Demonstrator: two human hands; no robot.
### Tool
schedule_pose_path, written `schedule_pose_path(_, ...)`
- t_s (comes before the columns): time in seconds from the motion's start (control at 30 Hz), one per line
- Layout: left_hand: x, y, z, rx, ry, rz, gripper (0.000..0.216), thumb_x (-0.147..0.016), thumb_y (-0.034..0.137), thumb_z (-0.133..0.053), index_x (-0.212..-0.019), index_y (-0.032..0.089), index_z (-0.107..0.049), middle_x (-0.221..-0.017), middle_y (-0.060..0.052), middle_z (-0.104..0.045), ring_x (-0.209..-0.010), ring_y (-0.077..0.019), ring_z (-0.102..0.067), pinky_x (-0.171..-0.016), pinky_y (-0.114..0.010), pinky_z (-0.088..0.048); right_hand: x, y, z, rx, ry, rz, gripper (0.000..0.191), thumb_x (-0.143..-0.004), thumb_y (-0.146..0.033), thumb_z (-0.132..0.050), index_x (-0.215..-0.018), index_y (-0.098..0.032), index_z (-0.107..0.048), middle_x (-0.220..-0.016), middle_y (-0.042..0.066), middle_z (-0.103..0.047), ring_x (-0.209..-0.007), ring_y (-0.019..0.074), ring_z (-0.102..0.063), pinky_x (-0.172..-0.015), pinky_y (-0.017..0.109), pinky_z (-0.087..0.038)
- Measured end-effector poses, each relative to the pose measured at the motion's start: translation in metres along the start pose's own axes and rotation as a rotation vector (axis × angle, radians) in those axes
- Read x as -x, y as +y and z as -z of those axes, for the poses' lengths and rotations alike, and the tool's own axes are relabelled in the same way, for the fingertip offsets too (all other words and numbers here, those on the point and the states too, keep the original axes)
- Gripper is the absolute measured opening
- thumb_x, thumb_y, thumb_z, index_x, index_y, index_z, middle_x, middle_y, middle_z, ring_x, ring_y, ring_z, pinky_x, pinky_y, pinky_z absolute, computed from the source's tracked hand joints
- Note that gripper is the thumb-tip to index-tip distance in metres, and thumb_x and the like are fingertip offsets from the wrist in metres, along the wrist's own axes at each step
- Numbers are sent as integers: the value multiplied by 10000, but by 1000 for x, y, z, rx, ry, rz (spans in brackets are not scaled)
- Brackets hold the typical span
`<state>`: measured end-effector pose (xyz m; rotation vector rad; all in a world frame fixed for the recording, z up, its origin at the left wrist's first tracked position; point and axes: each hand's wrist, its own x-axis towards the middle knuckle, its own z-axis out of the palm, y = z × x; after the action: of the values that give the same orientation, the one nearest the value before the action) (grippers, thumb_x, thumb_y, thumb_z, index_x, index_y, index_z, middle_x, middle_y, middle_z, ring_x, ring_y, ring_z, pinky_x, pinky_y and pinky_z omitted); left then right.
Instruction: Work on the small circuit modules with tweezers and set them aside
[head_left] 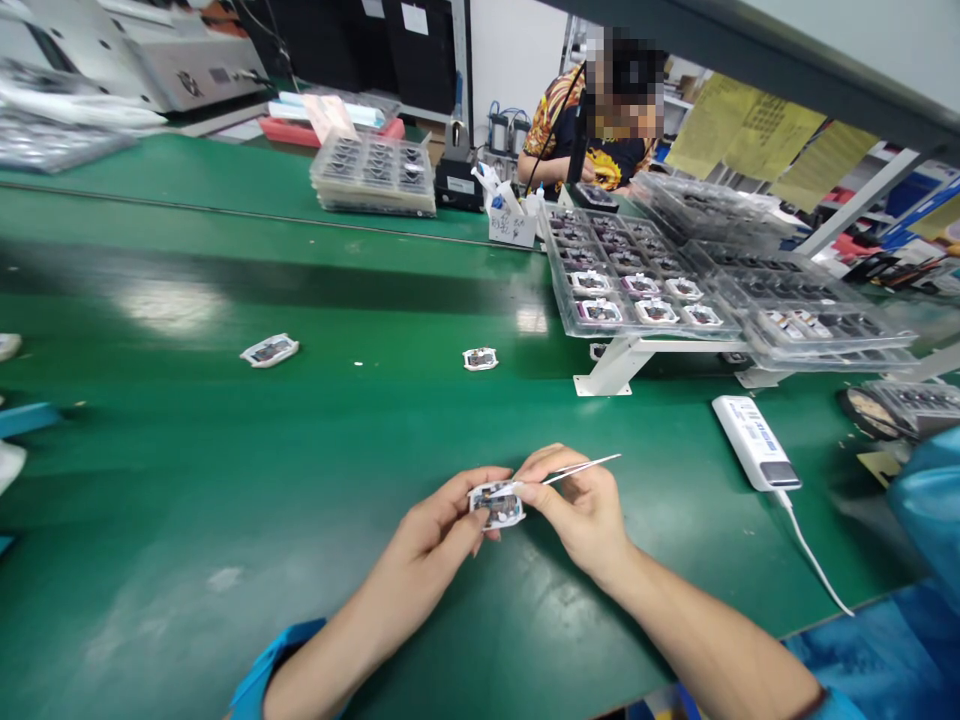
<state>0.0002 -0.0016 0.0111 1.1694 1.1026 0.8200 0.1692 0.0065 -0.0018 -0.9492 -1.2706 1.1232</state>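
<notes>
Between the fingers and thumb of my left hand is a small white-framed electronic module, its circuit side facing up. My right hand is closed around metal tweezers, whose rear end sticks out to the right. The front of the tweezers reaches over the upper edge of the module; whether the tips grip any part is too small to tell. Farther up the green bench lies a similar white-framed module, and another module lies off to the left.
Clear trays of modules rest on a white metal stand at the right. A white handheld device with a cable lies below it. Stacked trays and a small white box stand at the back. Across the bench sits another person.
</notes>
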Motion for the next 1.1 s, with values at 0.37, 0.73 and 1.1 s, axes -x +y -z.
schedule_pose_path(0.37, -2, 0, 1, -21, 20, 27, 302, -773, 401, -622, -966, 180, -693, -641, -3, -629, -574, -161, -532, -547, -263, -418, 0, -2, 0, 3, -18, -1, 46, -765, -188, -746, -759, -216, -709, -768, 26, -702, -743, 181, -661, -717, 327, -535)
schedule_pose_path(0.73, 2, 4, -2, 283, 84, 103, 272, -832, 393, -600, -954, 158, -658, -697, -37, -657, -605, -167, -540, -568, -290, -413, 1, -1, -3, -11, 142, -102, 92, -735, -244, -775, -794, -208, -715, -804, 27, -753, -782, 188, -700, -748, 323, -552)
schedule_pose_path(1.1, -1, -2, -7, 185, 77, 61, 295, -847, 454, -592, -851, 160, -623, -605, 6, -630, -535, -129, -499, -531, -249, -398, 2, 3, -5, -80, 56, -34, 72, -747, -227, -777, -780, -222, -713, -780, 24, -743, -740, 185, -696, -690, 318, -556)
